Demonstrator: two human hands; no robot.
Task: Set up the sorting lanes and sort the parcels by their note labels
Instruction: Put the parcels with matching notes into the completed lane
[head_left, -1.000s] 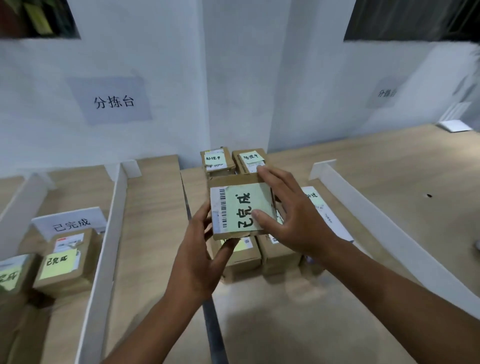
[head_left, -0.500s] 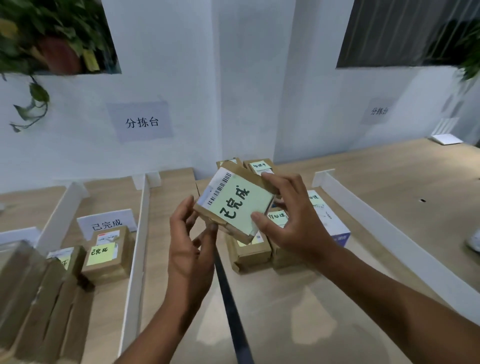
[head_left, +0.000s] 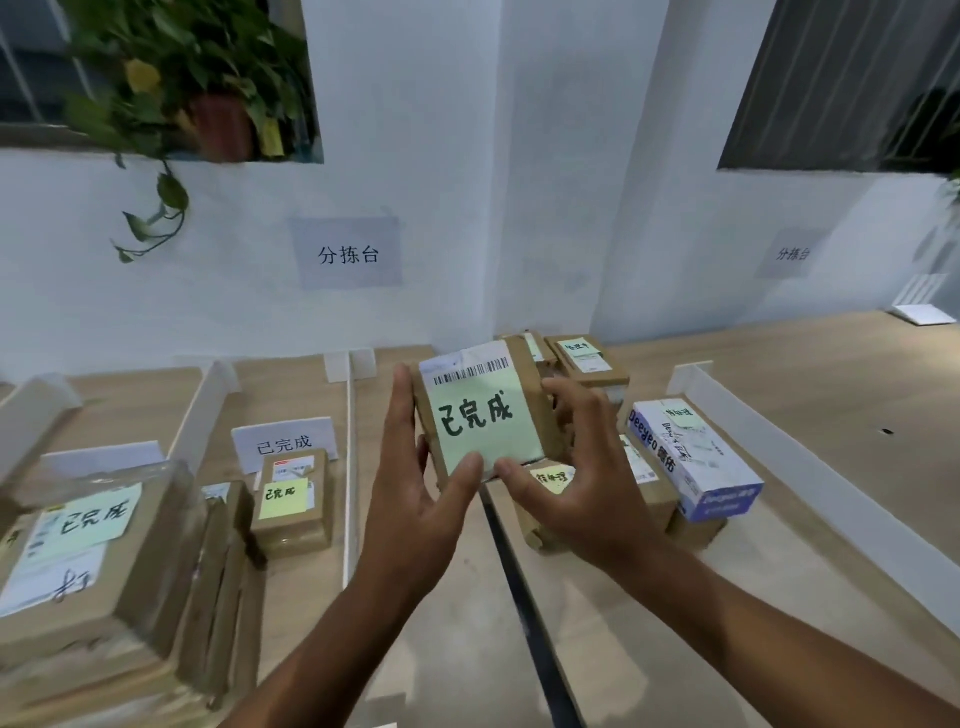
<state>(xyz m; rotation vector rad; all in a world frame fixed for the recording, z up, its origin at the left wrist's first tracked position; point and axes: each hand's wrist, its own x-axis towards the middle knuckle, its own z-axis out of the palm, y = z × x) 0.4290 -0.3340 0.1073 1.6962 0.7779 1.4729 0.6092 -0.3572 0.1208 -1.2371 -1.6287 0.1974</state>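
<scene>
So a small brown parcel (head_left: 483, 415) with a green 已完成 note is held up mid-frame, pinched between the left hand (head_left: 415, 499) and right hand (head_left: 582, 488), fingers curled round its side edges. It's probably light and stiff, though the taped wrap could be slick, so it's best gripped by the edges. The matching 已完成 lane sign (head_left: 283, 441) is seen at lower left.

Cool, dim, even light is falling from overhead, casting soft shadows on the table (head_left: 831, 395) beneath the forearms and beside the boxes. The wide lens is bowing the white wall (head_left: 545, 156) and dividers outward toward the edges. The nearest stacked parcels (head_left: 104, 571) at lower left are smearing out of focus.
</scene>
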